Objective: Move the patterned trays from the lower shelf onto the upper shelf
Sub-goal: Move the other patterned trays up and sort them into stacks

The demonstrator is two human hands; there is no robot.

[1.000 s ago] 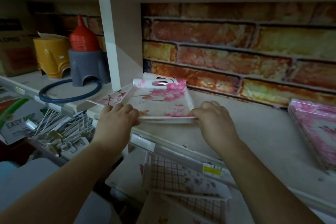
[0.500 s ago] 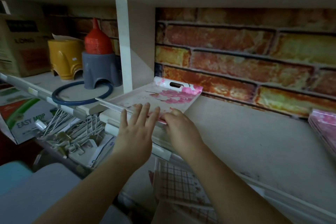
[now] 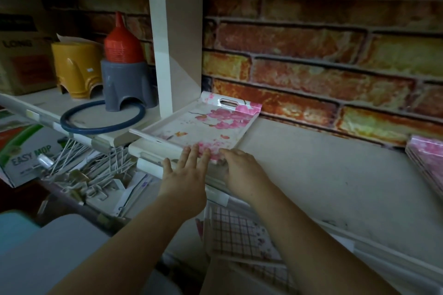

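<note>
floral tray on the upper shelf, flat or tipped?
Flat: the floral tray lies base-down on the upper shelf, far handle end by the brick backing.

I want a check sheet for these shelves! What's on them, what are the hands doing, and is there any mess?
Surface: upper shelf, pale, bare in the middle.
Job's things: floral tray lies flat on the upper shelf against the divider; pink trays stacked at the right edge; checked trays wait on the lower shelf.
Clutter: blue ring, grey stand with red cone, yellow tub, box, mop box, white hooks.
Grippers: left hand flat, fingertips at the tray's near edge; right hand curled at its near corner.
Cables: nothing seen.
Surroundings: brick-pattern wall behind.
</note>
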